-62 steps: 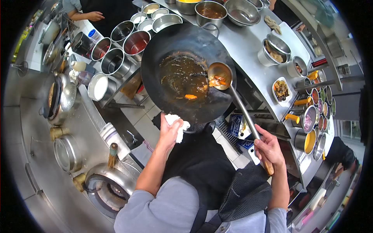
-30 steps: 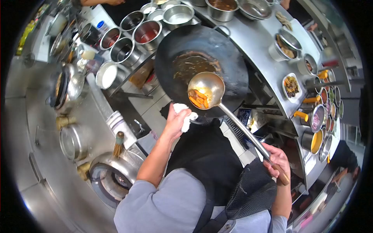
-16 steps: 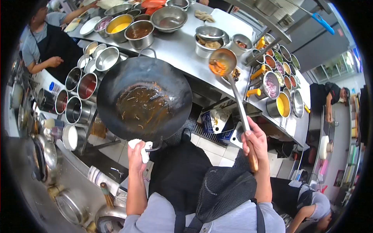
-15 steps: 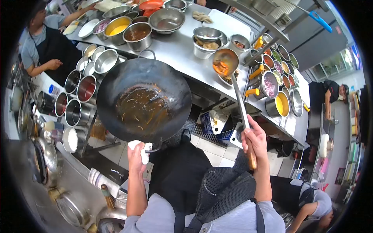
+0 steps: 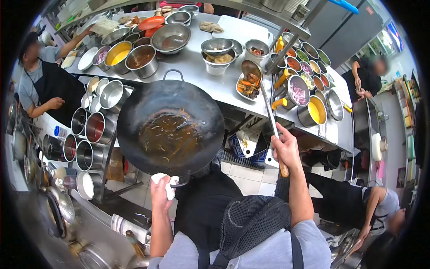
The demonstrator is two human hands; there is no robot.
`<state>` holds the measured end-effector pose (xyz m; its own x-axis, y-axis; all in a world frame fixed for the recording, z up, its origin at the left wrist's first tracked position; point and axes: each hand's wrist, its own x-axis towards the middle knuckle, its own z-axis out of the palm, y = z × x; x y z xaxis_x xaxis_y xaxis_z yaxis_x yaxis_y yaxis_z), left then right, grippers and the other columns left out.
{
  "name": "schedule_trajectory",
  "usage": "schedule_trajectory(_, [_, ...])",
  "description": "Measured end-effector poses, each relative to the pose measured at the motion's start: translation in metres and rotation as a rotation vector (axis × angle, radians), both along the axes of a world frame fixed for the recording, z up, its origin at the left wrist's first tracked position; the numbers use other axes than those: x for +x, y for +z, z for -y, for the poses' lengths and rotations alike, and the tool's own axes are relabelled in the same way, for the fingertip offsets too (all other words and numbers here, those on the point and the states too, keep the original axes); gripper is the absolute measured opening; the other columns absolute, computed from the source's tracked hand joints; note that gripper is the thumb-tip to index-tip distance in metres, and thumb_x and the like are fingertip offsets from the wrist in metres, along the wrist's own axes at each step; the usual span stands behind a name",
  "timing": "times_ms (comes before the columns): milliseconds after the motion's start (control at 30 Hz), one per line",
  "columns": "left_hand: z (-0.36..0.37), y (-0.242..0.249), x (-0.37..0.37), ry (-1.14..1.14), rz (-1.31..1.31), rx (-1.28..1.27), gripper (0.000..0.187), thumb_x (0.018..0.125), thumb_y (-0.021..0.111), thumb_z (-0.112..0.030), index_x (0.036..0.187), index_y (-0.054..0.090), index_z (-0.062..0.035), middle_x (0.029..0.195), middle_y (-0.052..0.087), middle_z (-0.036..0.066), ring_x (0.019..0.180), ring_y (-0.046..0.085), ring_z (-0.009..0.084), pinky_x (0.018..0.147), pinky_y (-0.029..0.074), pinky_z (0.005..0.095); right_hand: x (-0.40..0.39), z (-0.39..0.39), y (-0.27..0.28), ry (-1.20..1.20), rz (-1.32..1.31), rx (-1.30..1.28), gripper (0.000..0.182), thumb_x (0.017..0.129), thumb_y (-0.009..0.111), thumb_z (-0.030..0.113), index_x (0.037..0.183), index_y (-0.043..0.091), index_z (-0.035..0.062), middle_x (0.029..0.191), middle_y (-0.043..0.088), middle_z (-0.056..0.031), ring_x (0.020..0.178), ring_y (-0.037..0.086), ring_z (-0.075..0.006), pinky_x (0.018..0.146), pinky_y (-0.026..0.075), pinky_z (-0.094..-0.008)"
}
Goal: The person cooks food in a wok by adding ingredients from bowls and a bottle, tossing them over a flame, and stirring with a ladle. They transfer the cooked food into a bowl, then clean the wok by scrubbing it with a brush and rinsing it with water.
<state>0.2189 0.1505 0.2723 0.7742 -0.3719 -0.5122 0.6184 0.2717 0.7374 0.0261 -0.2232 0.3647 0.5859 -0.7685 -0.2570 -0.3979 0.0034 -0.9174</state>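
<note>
My left hand (image 5: 161, 193) is closed around a white cloth (image 5: 169, 184) at the near handle of a large dark wok (image 5: 127, 112). Brown sauce (image 5: 172, 136) with small bits lies in the bottom of the wok. In my right hand (image 5: 286, 148) is the wooden grip of a long ladle (image 5: 270, 111). The ladle's bowl is tilted over a white dish (image 5: 245, 93) on the steel counter. Pieces of cooked food (image 5: 249, 85), orange and dark, sit at the bowl's mouth and in the dish.
The steel counter (image 5: 201, 80) carries a pot of yellow liquid (image 5: 119, 54), a pot of brown sauce (image 5: 142, 60) and a bowl of chopped red onion (image 5: 298, 89). Steel pots (image 5: 98, 127) stand left of the wok. Co-workers (image 5: 45, 76) are at the left and right.
The ladle's bowl has tipped lower over the dish, and food from it now lies there. My right hand has shifted slightly left. The wok sits a little lower and further right in view.
</note>
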Motion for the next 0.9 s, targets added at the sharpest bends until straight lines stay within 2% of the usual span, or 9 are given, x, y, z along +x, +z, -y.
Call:
schedule_trajectory(233, [0.005, -0.002, 0.002, -0.026, -0.023, -0.014, 0.017, 0.090, 0.060, -0.002, 0.102, 0.051, -0.0098, 0.084, 0.056, 0.002, 0.070, 0.060, 0.0130, 0.055, 0.051, 0.0288, -0.008, -0.010, -0.004, -0.031, -0.042, -0.099, 0.057, 0.091, 0.063, 0.010, 0.144, 0.045, -0.0011, 0.064, 0.057, -0.0014, 0.045, 0.055, -0.0088, 0.041, 0.043, -0.0255])
schedule_trajectory(300, [0.010, 0.000, 0.001, 0.008, 0.010, 0.013, 0.008, 0.093, 0.057, -0.007, 0.097, 0.052, -0.0100, 0.076, 0.056, 0.001, 0.059, 0.061, 0.0144, 0.046, 0.050, 0.0271, -0.009, -0.011, -0.003, -0.036, -0.037, -0.097, 0.056, 0.091, 0.063, 0.010, 0.143, 0.046, -0.0003, 0.064, 0.056, -0.0010, 0.045, 0.055, -0.0085, 0.041, 0.044, -0.0255])
schedule_trajectory(533, [0.011, -0.002, 0.003, -0.023, 0.027, 0.011, 0.007, 0.094, 0.057, -0.010, 0.099, 0.051, -0.0089, 0.077, 0.057, 0.003, 0.061, 0.063, 0.0155, 0.046, 0.049, 0.0271, -0.008, -0.013, -0.008, -0.033, -0.024, -0.108, 0.054, 0.092, 0.062, 0.009, 0.143, 0.047, -0.0007, 0.063, 0.059, -0.0014, 0.044, 0.055, -0.0084, 0.041, 0.044, -0.0259])
schedule_trajectory(600, [0.011, 0.006, 0.002, -0.076, -0.014, 0.001, 0.018, 0.091, 0.059, -0.003, 0.104, 0.049, -0.0102, 0.085, 0.056, 0.002, 0.070, 0.061, 0.0129, 0.057, 0.052, 0.0280, -0.004, -0.015, -0.007, -0.027, -0.038, -0.135, 0.054, 0.092, 0.062, 0.009, 0.143, 0.046, -0.0009, 0.063, 0.059, -0.0019, 0.044, 0.055, -0.0085, 0.041, 0.044, -0.0261])
schedule_trajectory(833, [0.009, -0.006, 0.005, -0.161, -0.030, -0.001, 0.021, 0.091, 0.059, -0.003, 0.107, 0.048, -0.0099, 0.088, 0.057, 0.003, 0.070, 0.062, 0.0148, 0.056, 0.054, 0.0299, 0.002, -0.023, -0.002, -0.023, -0.070, -0.222, 0.052, 0.093, 0.060, 0.009, 0.142, 0.047, -0.0010, 0.062, 0.061, -0.0048, 0.044, 0.056, -0.0096, 0.042, 0.044, -0.0270])
schedule_trajectory(900, [0.015, 0.001, -0.001, -0.096, -0.006, 0.033, 0.013, 0.090, 0.057, -0.005, 0.099, 0.049, -0.0083, 0.081, 0.057, 0.005, 0.063, 0.063, 0.0183, 0.047, 0.051, 0.0299, 0.002, -0.025, -0.001, -0.027, -0.062, -0.203, 0.051, 0.093, 0.060, 0.009, 0.142, 0.047, -0.0011, 0.062, 0.061, -0.0050, 0.044, 0.056, -0.0098, 0.042, 0.044, -0.0271])
